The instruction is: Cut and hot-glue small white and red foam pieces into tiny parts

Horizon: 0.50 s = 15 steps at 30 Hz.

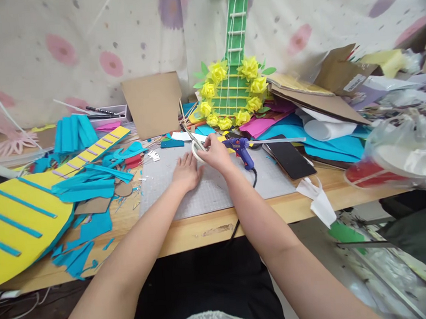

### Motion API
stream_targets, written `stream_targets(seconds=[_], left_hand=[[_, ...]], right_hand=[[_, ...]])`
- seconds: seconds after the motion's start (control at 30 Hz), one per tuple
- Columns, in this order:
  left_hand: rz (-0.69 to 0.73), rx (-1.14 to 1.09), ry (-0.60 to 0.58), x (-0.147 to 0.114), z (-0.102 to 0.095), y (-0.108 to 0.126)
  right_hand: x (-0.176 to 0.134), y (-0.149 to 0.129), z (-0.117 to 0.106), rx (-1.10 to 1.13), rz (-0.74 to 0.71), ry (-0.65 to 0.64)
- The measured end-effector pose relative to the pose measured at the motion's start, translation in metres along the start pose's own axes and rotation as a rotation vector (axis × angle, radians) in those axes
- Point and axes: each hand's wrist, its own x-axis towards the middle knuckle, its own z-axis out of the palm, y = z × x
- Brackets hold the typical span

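Observation:
My right hand grips a pair of scissors by the white handles, their blades pointing away toward the back of the table. Just left of it, my left hand lies flat on the grey cutting mat, fingers stretched out and holding nothing. A strip of white paper lies beyond the hands near the blades. To the right of my right hand rests a blue hot glue gun with a clear glue stick sticking out of its back.
A green paper guitar ringed with yellow flowers leans at the back. On the left lies a yellow paper guitar among blue paper scraps. A phone and a bagged red-and-white tub sit on the right.

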Motion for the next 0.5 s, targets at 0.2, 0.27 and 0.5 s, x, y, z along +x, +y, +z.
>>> stream_targets(seconds=[0.2, 0.27, 0.5], left_hand=[[-0.156, 0.122, 0.017, -0.061, -0.020, -0.065], [-0.212, 0.221, 0.108, -0.079, -0.032, -0.086], [-0.063, 0.180, 0.337, -0.065, -0.049, -0.070]], right_hand=[[-0.003, -0.001, 0.004, -0.088, -0.004, -0.022], [-0.004, -0.003, 0.005, -0.107, -0.014, -0.022], [-0.011, -0.011, 0.005, -0.195, -0.060, -0.029]])
